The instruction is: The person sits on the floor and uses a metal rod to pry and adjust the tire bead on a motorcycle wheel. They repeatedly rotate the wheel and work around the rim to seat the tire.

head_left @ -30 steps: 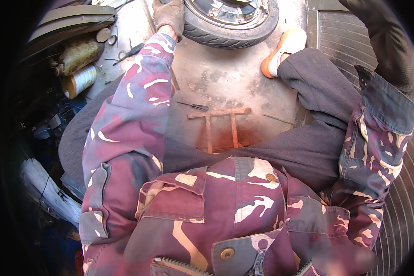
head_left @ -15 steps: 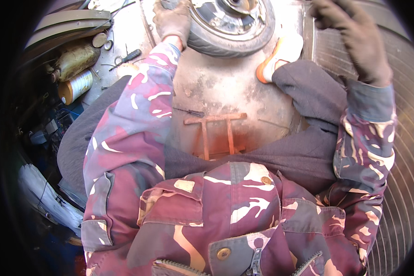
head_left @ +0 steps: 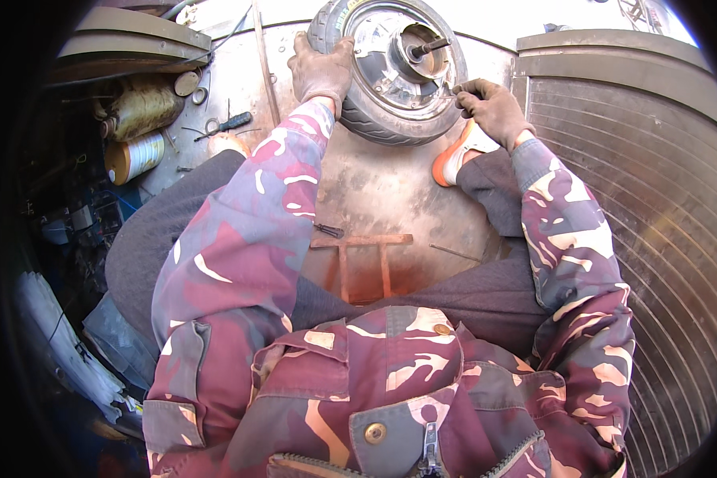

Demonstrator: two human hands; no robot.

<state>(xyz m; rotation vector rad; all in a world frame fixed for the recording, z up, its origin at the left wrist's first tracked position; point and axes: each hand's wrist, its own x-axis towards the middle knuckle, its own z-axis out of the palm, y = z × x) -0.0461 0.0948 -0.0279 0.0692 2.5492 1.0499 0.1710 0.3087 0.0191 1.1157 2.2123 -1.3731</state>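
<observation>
Stained floor (head_left: 390, 191), wheel (head_left: 381, 62): left hand (head_left: 323, 73) around tyre (head_left: 382, 130), right hand (head_left: 490, 109) narrow, hold unclear

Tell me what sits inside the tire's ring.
A metal wheel fills it, with a round hub and an axle jutting out. The left hand covers part of the tire at left; its interior, closed in by the wheel, cannot be seen.

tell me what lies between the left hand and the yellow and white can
Mainly a long thin rod and, nearer the can, a dark-handled tool; the head view shows both.
</observation>
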